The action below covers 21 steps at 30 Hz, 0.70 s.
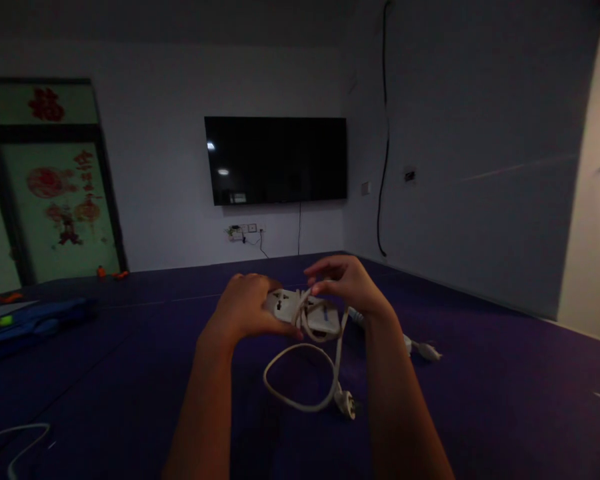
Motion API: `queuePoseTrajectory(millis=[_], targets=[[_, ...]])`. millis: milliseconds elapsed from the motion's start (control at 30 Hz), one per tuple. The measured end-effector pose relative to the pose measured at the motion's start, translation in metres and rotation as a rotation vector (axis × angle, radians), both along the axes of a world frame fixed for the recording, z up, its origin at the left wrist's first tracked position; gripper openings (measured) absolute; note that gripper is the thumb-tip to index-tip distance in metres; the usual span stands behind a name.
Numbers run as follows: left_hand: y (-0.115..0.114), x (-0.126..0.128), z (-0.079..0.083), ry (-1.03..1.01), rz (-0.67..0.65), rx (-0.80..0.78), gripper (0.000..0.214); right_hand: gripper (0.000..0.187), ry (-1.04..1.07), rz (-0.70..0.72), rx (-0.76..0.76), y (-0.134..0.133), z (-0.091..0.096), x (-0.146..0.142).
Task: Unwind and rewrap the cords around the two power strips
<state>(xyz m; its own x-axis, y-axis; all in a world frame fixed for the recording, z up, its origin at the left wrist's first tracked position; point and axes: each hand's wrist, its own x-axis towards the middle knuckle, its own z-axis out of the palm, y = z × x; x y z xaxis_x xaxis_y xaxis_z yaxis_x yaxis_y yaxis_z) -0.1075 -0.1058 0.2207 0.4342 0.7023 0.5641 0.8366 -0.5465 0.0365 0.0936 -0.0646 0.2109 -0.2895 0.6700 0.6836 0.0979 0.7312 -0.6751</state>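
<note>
My left hand (pixel 250 307) grips one end of a white power strip (pixel 330 319), thumb along its near edge. Around the strip's middle runs a white power cord (pixel 300 405) in a few loose turns. The rest of the cord hangs below in a loop, and its plug (pixel 347 404) dangles near my right forearm. My right hand (pixel 347 283) is at the top of the wrapped turns, thumb and fingers pinched on the cord. Behind my right wrist, partly hidden, another white plug and cord (pixel 425 350) lie on the purple floor mat.
A dark television (pixel 277 160) hangs on the far wall above several sockets (pixel 250 229). A black cable (pixel 384 167) runs down the right wall. Blue cloth (pixel 40 323) lies at the left, and a thin white cable (pixel 27 430) at lower left. A door (pixel 60 200) stands back left.
</note>
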Motion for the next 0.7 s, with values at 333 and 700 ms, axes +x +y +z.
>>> queuePoseTrajectory(millis=[333, 700], targets=[[-0.037, 0.007, 0.009, 0.11, -0.078, -0.148, 0.059, 0.033, 0.045, 0.324, -0.113, -0.002, 0.0, 0.0], [-0.033, -0.007, 0.011, -0.074, -0.168, 0.1, 0.078, 0.033, 0.289, 0.437, -0.143, 0.019, -0.014, -0.025]])
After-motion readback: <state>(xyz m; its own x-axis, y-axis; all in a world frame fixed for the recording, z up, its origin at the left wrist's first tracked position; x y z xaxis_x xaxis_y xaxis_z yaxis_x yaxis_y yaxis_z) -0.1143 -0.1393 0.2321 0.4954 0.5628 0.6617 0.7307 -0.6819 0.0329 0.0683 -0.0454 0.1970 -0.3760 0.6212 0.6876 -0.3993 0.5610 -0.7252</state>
